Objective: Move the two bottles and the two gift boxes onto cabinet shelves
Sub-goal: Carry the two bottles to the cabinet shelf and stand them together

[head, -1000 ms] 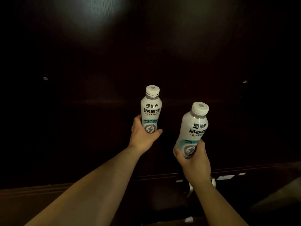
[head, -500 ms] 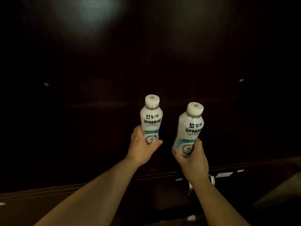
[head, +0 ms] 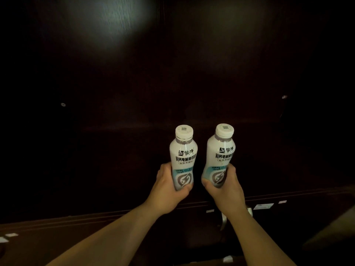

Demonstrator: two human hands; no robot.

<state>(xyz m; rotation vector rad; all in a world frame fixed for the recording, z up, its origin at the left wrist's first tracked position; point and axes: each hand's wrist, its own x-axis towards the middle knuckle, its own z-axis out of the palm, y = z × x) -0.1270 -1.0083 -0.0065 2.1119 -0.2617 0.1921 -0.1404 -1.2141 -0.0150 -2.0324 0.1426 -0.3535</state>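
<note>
A: Holding both arms out fwd, bare forearms, elbows low. Left hand (head: 169,186) wrapped round the lower body of the left bottle (head: 183,156), thumb across the front near the base. Right hand (head: 225,186) clamped the same way on the right bottle (head: 220,156), thumb at the bottom left edge.

B: Bottles upright?

A: Near enough. Left one about straight, right one tipped a touch to the right. Side by side, close, not touching. Both in the air in front of the dark cabinet (head: 115,73), caps up; can't tell if either is over a shelf, too dim.

B: Labels?

A: White bottles, white caps w/ a small printed square on top. Logo plus "蒙牛" up high, bold line below reads "乳钙电解质饮", last char cut off by the curve. Smaller framed line under that, too blurry. Teal band lower down, round grey emblem w/ a lightning-type mark.

B: Anything else legible?

A: Few white stickers (head: 263,206) on the ledge by the right wrist, text unreadable. Gift boxes not in sight.
</note>
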